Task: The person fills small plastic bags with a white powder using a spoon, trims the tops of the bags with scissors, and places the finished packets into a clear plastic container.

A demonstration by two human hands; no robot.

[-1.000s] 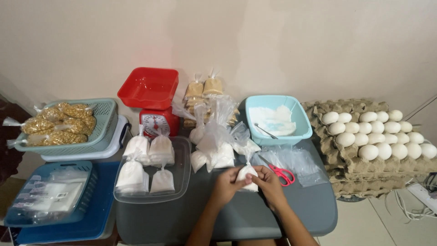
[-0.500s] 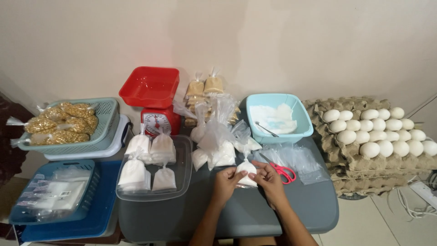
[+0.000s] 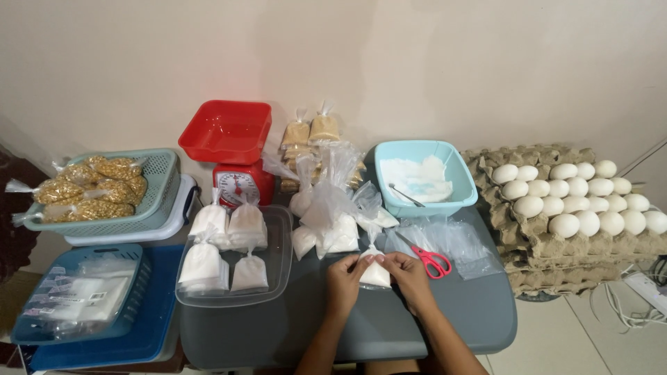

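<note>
At the near edge of the grey plastic table (image 3: 389, 326), the person's left hand (image 3: 345, 276) and right hand (image 3: 406, 272) are meeting over a small clear plastic bag of white powder (image 3: 375, 274). Both sets of fingers are curling in and pinching the bag's neck; it seems they are twisting it, though the grip is too small to be sure. The bag's base is resting on the table between the two hands. Just right of the right hand, red-handled scissors (image 3: 432, 262) are lying on loose clear bags. To the left, a clear rectangular tray (image 3: 278, 244) is holding finished white packets. Farther back, a light blue basin of white powder (image 3: 422, 177) is sitting beside a red kitchen scale (image 3: 233, 156), and white eggs in grey cardboard trays (image 3: 577, 201) are stacking up at the right.
</note>
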